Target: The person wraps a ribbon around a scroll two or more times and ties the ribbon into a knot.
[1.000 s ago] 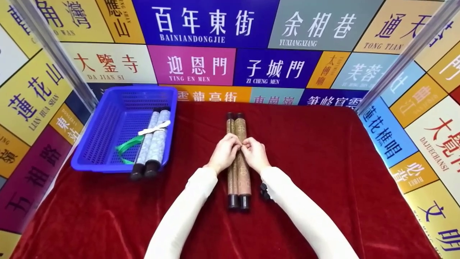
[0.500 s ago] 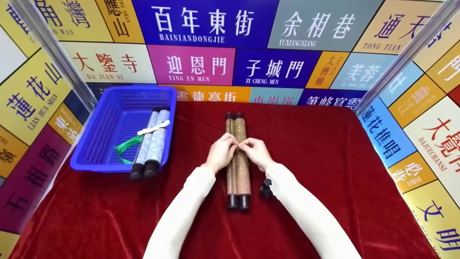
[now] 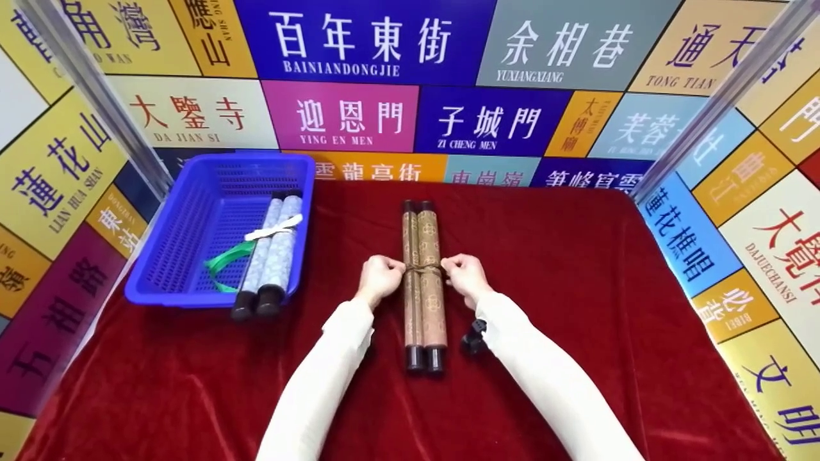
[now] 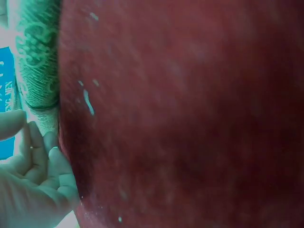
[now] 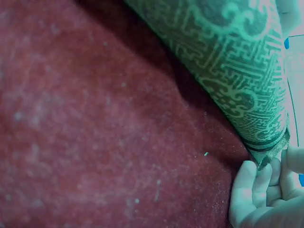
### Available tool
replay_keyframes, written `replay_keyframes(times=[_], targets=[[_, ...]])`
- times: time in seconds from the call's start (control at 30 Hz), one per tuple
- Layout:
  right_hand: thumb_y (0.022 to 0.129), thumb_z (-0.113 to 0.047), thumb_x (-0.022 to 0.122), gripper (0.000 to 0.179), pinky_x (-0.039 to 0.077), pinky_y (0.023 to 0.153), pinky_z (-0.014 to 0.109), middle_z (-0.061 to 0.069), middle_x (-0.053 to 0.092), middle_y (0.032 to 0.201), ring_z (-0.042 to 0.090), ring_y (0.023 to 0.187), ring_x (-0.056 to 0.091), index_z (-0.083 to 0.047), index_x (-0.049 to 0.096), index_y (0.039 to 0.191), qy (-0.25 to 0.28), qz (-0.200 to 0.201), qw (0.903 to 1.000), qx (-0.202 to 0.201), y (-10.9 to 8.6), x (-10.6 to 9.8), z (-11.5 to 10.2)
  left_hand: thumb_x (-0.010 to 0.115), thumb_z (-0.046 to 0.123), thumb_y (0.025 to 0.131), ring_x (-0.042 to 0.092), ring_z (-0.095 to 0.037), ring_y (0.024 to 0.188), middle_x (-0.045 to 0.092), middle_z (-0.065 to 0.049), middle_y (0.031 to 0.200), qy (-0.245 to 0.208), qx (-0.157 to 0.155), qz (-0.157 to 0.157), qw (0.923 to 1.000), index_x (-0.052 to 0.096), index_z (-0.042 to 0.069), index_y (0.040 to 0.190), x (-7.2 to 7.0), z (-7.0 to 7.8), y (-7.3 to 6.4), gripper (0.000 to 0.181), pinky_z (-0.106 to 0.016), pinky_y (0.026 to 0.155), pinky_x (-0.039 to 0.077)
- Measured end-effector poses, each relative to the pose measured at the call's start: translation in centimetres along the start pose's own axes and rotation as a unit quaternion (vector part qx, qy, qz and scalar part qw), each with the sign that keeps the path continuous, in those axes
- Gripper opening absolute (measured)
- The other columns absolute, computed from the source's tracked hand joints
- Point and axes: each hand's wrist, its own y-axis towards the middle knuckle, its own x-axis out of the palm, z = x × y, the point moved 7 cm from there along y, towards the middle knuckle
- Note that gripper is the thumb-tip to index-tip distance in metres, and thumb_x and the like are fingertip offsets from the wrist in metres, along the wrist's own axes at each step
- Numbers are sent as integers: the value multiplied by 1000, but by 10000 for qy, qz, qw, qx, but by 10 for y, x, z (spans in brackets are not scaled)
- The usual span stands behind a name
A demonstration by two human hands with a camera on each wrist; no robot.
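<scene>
A brown patterned scroll (image 3: pixel 432 307), rolled from both ends into two parallel rolls with dark end knobs, lies lengthwise on the red cloth. A thin brown cord (image 3: pixel 424 269) runs around both rolls near their middle. On the scroll's left side, my left hand (image 3: pixel 382 276) pinches one end of the cord. My right hand (image 3: pixel 466 276) pinches the other end against the right side. In the right wrist view, fingers (image 5: pixel 244 187) sit beside the banded part of the scroll. The left wrist view has fingers (image 4: pixel 59 166) curled close to the roll; the cord end there is mostly hidden.
A blue plastic basket (image 3: pixel 144 296) stands at the left. In it lies a pale blue double-rolled scroll (image 3: pixel 280 256), tied with a white band (image 3: pixel 274 228), its dark knobs over the rim. A green ribbon (image 3: pixel 227 257) is beside it. Sign-covered walls enclose the red cloth (image 3: pixel 544 256).
Both hands were together over the middle of the scroll. They have moved apart to its two sides, drawing the cord across it and exposing its knot area. The scroll stays in place.
</scene>
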Motion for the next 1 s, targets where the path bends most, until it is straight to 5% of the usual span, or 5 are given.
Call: replay_keyframes(times=[0.13, 0.3, 0.4, 0.8, 1.0], targets=[[97, -12, 61, 14, 42, 62, 21, -2, 53, 76, 12, 69, 50, 0, 67, 92, -120, -108, 9999, 33, -1, 0, 1, 64, 8, 88, 69, -27, 89, 75, -10, 95, 1442, 972, 11, 9848, 75, 7, 79, -1, 13, -2, 15, -43, 81, 56], [96, -12, 61, 15, 38, 62, 22, -2, 53, 73, 11, 68, 47, 0, 67, 89, -231, -270, 9993, -62, -3, 0, -3, 69, 4, 82, 65, -36, 95, 69, -16, 97, 3481, 2066, 306, 9139, 69, 1, 90, 2, 31, -10, 9, -47, 82, 55], [96, -12, 61, 16, 38, 66, 23, -3, 53, 75, 11, 72, 46, 2, 68, 91, -345, -293, 9988, -170, -3, -1, -5, 67, 6, 84, 63, -34, 98, 69, -15, 101, 3995, 2048, 298, 8931, 69, 0, 99, 4, 35, -12, 16, -44, 85, 54], [95, -6, 61, 13, 35, 63, 23, -4, 45, 68, 9, 66, 42, 4, 66, 92, -144, -331, 9993, -21, 2, -6, -2, 47, 17, 94, 62, -26, 96, 69, -9, 95, 4738, 2209, 745, 8492, 76, 7, 96, 15, 49, -17, 30, -38, 86, 45], [95, -6, 61, 13, 36, 64, 22, -4, 47, 69, 10, 68, 43, -3, 66, 83, 17, -264, 9996, 12, -1, -4, 4, 48, 18, 94, 62, -25, 97, 70, -8, 96, 4767, 2046, 693, 8521, 77, 9, 96, 19, 48, -17, 31, -38, 86, 46]])
